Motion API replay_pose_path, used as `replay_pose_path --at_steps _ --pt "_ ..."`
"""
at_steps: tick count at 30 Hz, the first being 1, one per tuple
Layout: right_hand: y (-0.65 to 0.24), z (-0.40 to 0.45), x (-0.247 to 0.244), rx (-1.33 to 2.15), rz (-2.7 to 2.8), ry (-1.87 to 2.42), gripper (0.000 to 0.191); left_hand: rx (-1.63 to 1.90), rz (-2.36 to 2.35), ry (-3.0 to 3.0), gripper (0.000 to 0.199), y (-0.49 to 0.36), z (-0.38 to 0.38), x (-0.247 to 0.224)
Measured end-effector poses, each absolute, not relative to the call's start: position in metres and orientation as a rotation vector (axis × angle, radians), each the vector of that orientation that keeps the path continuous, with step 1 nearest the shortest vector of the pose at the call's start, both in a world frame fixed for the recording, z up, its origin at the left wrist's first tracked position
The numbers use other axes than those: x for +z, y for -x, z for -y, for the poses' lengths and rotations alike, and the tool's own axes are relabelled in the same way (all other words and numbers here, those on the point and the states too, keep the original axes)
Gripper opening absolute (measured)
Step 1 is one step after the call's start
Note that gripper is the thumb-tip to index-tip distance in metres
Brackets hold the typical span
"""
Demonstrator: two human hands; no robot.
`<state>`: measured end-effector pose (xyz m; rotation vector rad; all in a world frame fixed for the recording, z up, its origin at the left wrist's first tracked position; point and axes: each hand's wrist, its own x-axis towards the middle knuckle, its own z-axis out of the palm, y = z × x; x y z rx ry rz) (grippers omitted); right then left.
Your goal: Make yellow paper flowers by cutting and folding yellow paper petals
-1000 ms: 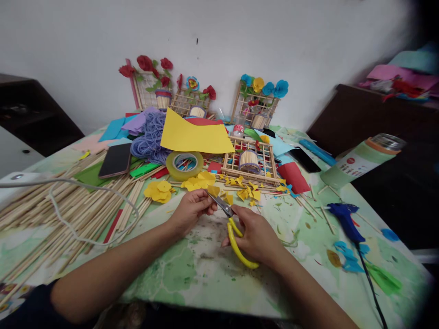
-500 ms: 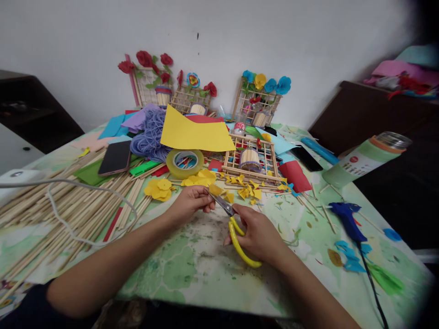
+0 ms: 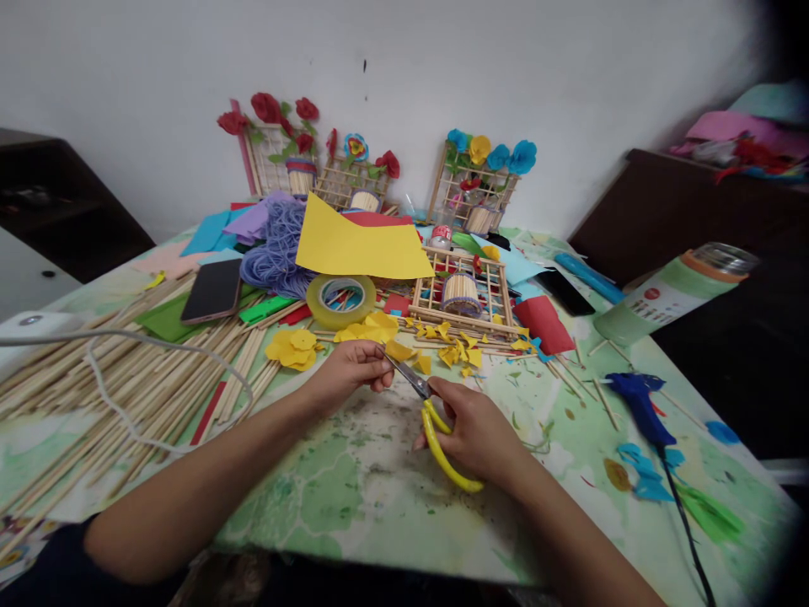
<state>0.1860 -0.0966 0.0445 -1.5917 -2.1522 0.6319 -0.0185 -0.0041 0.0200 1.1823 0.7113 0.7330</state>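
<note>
My right hand (image 3: pixel 477 430) is closed around the yellow handles of a pair of scissors (image 3: pixel 436 438), whose blades point away to the left. The blade tips reach the fingers of my left hand (image 3: pixel 360 367), which are pinched together. A small piece of yellow paper (image 3: pixel 398 350) shows at the blades, by my left fingertips; how much of it the fingers hide I cannot tell. Just beyond lie yellow paper scraps (image 3: pixel 452 352) and a yellow paper flower (image 3: pixel 292 350).
A roll of clear tape (image 3: pixel 340 302), a yellow sheet (image 3: pixel 360 249), purple yarn (image 3: pixel 276 250) and a stick lattice (image 3: pixel 464 291) lie behind the hands. Wooden sticks (image 3: pixel 158 379) and a cable (image 3: pixel 101 388) spread left. Right are a blue glue gun (image 3: pixel 641 405) and a tilted bottle (image 3: pixel 670 295).
Both hands stay nearly in place, with only a very slight shift. The scissors and the yellow paper at their blades look almost the same.
</note>
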Motion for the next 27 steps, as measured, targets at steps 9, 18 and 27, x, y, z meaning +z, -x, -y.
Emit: replay_pose_path --at_steps 9,18,27 --pt "-0.187 0.096 0.043 0.623 2.184 1.594 0.037 0.671 -0.732 -1.25 0.019 0.022 -0.001 0.023" --pt "-0.186 0.097 0.046 0.631 2.204 1.617 0.031 0.587 -0.738 -1.358 0.016 0.029 -0.006 0.031" --pt "-0.185 0.098 0.045 0.59 2.247 1.591 0.034 0.489 -0.747 -1.384 0.014 0.035 -0.009 0.038"
